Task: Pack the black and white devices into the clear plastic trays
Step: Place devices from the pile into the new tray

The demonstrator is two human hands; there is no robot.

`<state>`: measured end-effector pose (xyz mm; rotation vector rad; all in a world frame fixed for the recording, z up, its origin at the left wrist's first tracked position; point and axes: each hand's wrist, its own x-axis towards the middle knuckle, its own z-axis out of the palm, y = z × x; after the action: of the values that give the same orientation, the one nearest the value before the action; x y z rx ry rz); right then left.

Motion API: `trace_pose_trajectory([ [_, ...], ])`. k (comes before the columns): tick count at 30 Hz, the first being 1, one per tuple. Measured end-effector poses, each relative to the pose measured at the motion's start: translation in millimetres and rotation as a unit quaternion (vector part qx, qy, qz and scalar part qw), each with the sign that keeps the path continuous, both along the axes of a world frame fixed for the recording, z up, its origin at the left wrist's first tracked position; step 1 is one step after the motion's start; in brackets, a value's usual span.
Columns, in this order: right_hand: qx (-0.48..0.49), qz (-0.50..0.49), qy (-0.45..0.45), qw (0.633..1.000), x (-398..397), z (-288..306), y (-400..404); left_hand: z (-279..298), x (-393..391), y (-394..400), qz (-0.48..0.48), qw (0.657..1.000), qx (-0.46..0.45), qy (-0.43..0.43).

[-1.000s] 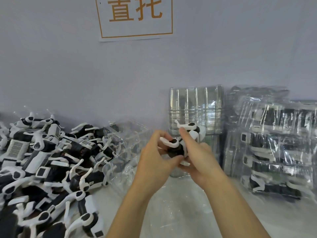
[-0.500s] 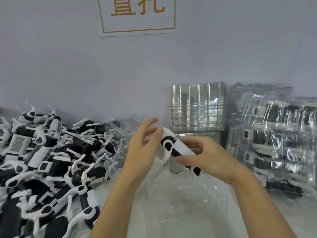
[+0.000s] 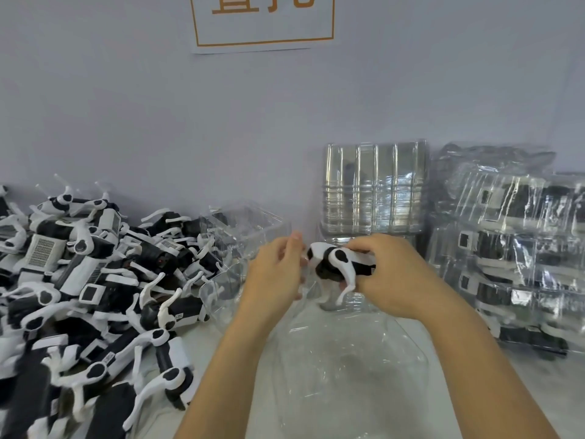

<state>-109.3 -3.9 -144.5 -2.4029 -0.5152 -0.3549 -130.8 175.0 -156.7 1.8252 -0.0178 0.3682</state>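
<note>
A person's right hand [image 3: 391, 274] grips a black and white plastic device [image 3: 340, 269] with curved white arms, fingers and thumb curled around its body, holding it above the near, clear plastic tray [image 3: 345, 372] that lies on the pale tabletop [image 3: 218, 339]. The left hand [image 3: 273, 274] hovers just left of the device, fingers loosely bent toward its white end; whether they touch it cannot be told. Left of the device, a loose heap of matching black and white devices [image 3: 82, 296] covers the table, with a second clear plastic tray [image 3: 240, 245] lying tilted at the heap's edge. Behind the device, a stack of empty clear ribbed trays [image 3: 373, 188] stands against the pale wall. To the right of the device, filled trays in clear wrapping [image 3: 512, 248] are piled up. High on the wall hangs a white sign with an orange border and characters [image 3: 262, 20].
</note>
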Motion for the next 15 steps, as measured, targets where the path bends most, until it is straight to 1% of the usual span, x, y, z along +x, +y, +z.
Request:
trace_pose_trajectory([
  [1, -0.007, -0.017, 0.009, 1.000, 2, -2, -3, -2, 1, 5, 0.016, 0.995, 0.098, 0.029],
  [2, -0.004, -0.030, 0.022, 0.999, 3, -3, -6, -3, 1, 11, 0.018, 0.980, 0.188, 0.069],
  [3, 0.003, -0.037, 0.033, 0.999, 4, -5, -8, -5, 0, 15, 0.012, 0.960, 0.255, 0.116],
  [4, 0.009, -0.038, 0.041, 0.998, 5, -6, -9, -7, -1, 18, 0.000, 0.942, 0.293, 0.163],
  [6, 0.008, -0.030, 0.047, 0.998, 6, -6, -9, -10, -2, 20, -0.017, 0.918, 0.322, 0.231],
  [8, -0.007, -0.015, 0.057, 0.998, 7, -7, -7, -11, -3, 19, -0.020, 0.900, 0.355, 0.254],
  [10, -0.017, 0.000, 0.081, 0.997, 6, -8, -4, -12, -3, 19, -0.025, 0.886, 0.384, 0.259],
  [12, -0.020, 0.013, 0.094, 0.995, 6, -9, 0, -12, -4, 20, -0.044, 0.880, 0.387, 0.271],
  [15, -0.004, 0.034, 0.101, 0.994, 7, -12, 6, -14, -5, 21, -0.081, 0.881, 0.368, 0.286],
])
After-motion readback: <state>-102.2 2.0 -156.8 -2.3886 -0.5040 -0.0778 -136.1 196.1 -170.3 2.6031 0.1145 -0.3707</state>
